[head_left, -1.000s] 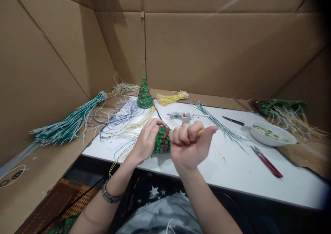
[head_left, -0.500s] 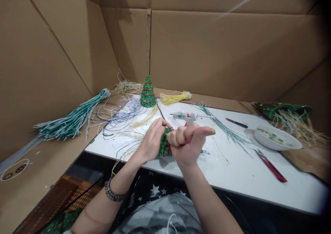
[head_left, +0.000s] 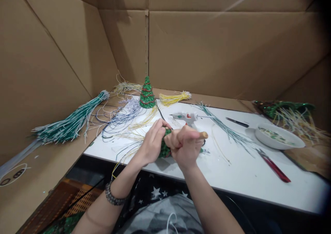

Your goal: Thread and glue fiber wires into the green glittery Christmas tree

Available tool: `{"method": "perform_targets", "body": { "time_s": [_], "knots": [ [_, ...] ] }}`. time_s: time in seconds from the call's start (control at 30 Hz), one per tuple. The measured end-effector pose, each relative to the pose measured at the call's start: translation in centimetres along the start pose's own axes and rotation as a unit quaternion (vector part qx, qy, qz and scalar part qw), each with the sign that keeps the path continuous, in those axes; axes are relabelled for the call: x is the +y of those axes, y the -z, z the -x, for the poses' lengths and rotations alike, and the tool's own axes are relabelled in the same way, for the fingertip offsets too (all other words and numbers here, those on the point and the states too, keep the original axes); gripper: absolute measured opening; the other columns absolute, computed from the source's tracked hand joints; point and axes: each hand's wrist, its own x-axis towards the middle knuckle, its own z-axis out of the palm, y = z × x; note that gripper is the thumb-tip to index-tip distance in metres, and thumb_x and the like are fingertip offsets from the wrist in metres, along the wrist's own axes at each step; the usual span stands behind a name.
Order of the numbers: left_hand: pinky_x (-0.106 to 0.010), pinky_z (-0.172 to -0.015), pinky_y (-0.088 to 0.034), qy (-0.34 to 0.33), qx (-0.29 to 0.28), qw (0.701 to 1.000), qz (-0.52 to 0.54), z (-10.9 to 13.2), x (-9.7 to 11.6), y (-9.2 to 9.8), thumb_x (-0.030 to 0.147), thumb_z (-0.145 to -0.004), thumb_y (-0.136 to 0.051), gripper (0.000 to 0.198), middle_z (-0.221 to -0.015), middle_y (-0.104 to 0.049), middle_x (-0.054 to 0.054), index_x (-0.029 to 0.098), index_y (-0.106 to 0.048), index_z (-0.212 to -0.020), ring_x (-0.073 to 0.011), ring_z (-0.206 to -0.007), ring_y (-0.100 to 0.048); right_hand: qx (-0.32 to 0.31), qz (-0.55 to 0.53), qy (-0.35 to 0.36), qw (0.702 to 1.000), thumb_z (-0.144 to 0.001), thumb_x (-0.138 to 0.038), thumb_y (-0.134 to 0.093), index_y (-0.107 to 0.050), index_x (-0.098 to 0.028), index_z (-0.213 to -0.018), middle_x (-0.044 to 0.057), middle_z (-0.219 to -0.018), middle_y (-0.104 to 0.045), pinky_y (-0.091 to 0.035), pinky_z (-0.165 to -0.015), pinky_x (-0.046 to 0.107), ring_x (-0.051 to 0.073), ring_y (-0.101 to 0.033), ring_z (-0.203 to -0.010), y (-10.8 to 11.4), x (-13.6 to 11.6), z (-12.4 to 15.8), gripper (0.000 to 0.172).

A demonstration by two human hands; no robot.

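A small green tinsel Christmas tree with red trim lies tilted low over the white board, between my two hands and partly hidden by them. My left hand is closed around its left side, fingers pressed together. Against the tree's right side, my right hand makes a fist with the thumb stretched out to the right; whatever is inside its curled fingers is hidden. Just beyond the hands lies a white glue gun. A finished-looking green tree with red garland stands upright farther back.
Green wire bundles lie at left, near tangled blue and yellow wires. A yellow bundle is behind. On the right are loose green wires, a black pen-like tool, red-handled cutters and a white bowl. Cardboard walls enclose the board.
My right fist has turned slightly and its thumb has come a little lower and to the left. My left hand stays on the tree. The view has shifted slightly.
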Motion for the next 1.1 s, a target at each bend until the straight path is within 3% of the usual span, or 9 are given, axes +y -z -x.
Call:
{"method": "perform_targets", "body": {
  "time_s": [0.37, 0.57, 0.7, 0.97, 1.1],
  "knots": [
    [-0.033, -0.089, -0.036, 0.012, -0.005, 1.0, 0.022, 0.0, -0.2, -0.2, 0.026, -0.099, -0.026, 0.023, -0.094, -0.051, -0.003, 0.022, -0.048, -0.094, -0.0194, -0.095, -0.049, 0.05, -0.036, 0.033, 0.998, -0.087, -0.064, -0.05, -0.023, -0.018, -0.054, -0.01, -0.044, -0.017, -0.021, -0.036, 0.016, 0.004, -0.012, -0.035, 0.3, -0.7, 0.3, 0.062],
    [-0.034, -0.09, -0.036, 0.02, -0.019, 0.999, 0.046, 0.0, -0.3, -0.2, 0.026, -0.099, -0.026, 0.024, -0.095, -0.052, -0.003, 0.022, -0.049, -0.093, -0.0198, -0.096, -0.05, 0.106, -0.034, -0.029, 0.993, -0.085, -0.064, -0.054, -0.025, -0.019, -0.054, -0.011, -0.044, -0.017, -0.021, -0.034, 0.016, 0.004, -0.011, -0.034, 0.3, -1.2, -0.3, 0.061],
    [-0.033, -0.089, -0.036, 0.017, -0.01, 0.998, 0.053, 0.0, -0.4, -0.4, 0.027, -0.099, -0.026, 0.024, -0.094, -0.052, -0.003, 0.022, -0.049, -0.094, -0.0195, -0.095, -0.05, 0.1, -0.031, -0.08, 0.991, -0.084, -0.062, -0.057, -0.027, -0.02, -0.054, -0.011, -0.043, -0.02, -0.021, -0.033, 0.016, 0.003, -0.014, -0.033, 0.1, -1.1, -0.9, 0.06],
    [-0.034, -0.086, -0.038, 0.04, 0.005, 0.998, 0.057, -0.1, -0.4, -0.6, 0.028, -0.098, -0.026, 0.024, -0.09, -0.053, -0.003, 0.022, -0.047, -0.088, -0.0205, -0.093, -0.051, 0.046, 0.005, -0.076, 0.996, -0.086, -0.058, -0.058, -0.03, -0.019, -0.049, -0.01, -0.041, -0.021, -0.018, -0.034, 0.017, 0.002, -0.016, -0.032, -0.3, -0.4, -0.8, 0.061],
    [-0.033, -0.088, -0.037, 0.03, 0.01, 0.999, 0.04, -0.1, -0.3, -0.5, 0.027, -0.098, -0.025, 0.025, -0.092, -0.051, -0.003, 0.022, -0.048, -0.09, -0.0199, -0.094, -0.05, 0.073, -0.023, -0.014, 0.997, -0.085, -0.06, -0.058, -0.027, -0.019, -0.052, -0.011, -0.042, -0.02, -0.022, -0.035, 0.016, 0.002, -0.015, -0.033, -0.1, -0.5, -0.5, 0.061]
  ]
}}
